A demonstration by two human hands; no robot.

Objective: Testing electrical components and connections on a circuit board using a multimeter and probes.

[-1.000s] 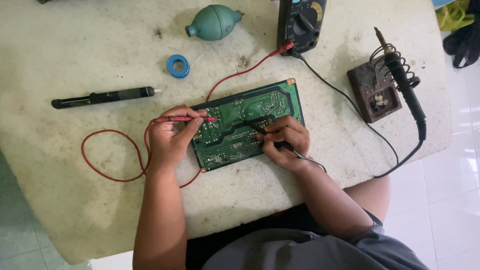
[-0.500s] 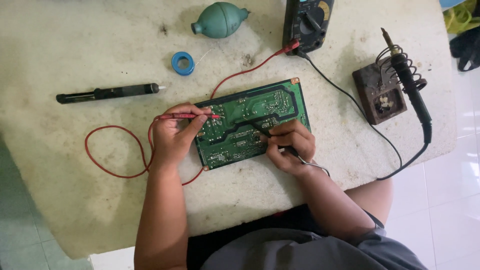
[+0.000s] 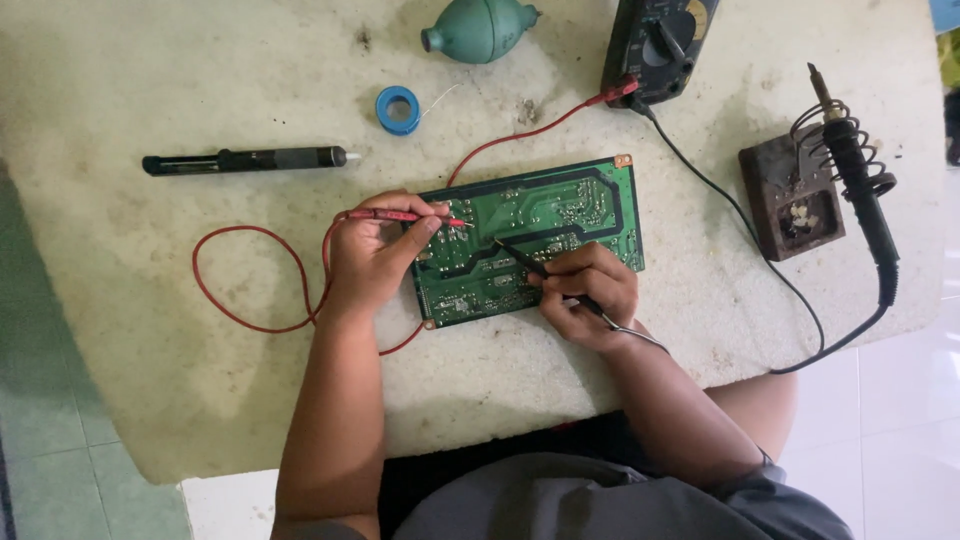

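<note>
In the head view, almost nothing has changed in the last second: both hands stay on the green circuit board [image 3: 530, 240], which lies near the middle of the tabletop [image 3: 150, 380], toward its near edge. The left hand [image 3: 370, 255] pinches the red probe [image 3: 405, 215], tip on the board's left part. The right hand [image 3: 590, 290] pinches the black probe [image 3: 520, 256], tip near the board's centre. The multimeter [image 3: 660, 40] sits at the far edge, the soldering iron [image 3: 860, 190] near the right edge. The measuring seems to continue at the same points.
</note>
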